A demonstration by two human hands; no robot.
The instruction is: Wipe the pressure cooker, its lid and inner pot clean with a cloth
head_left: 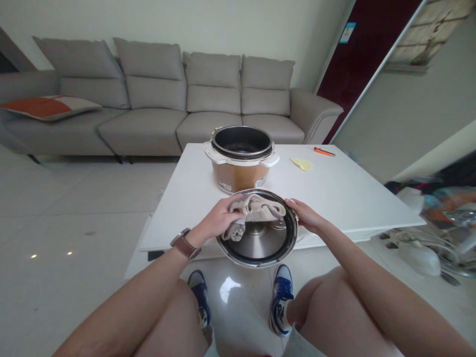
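Observation:
My left hand (223,217) is closed on a bunched greyish cloth (258,208), which rests against the upper part of a round metal lid (256,248). The lid has a dark sealing ring, and its inner side faces me. My right hand (303,214) grips the lid's right rim. The lid is tilted just off the table's near edge. Behind it stands a rice cooker (238,173) with a gold-brown body and white handles. Its top is uncovered, showing a black inner pot (241,141).
On the white table (345,198) lie a yellow scrap (302,164) and an orange utility knife (324,151). Beyond the table is a grey sofa (208,124) with an orange and white cushion (48,107). Cables and bags (442,238) clutter the floor at the right.

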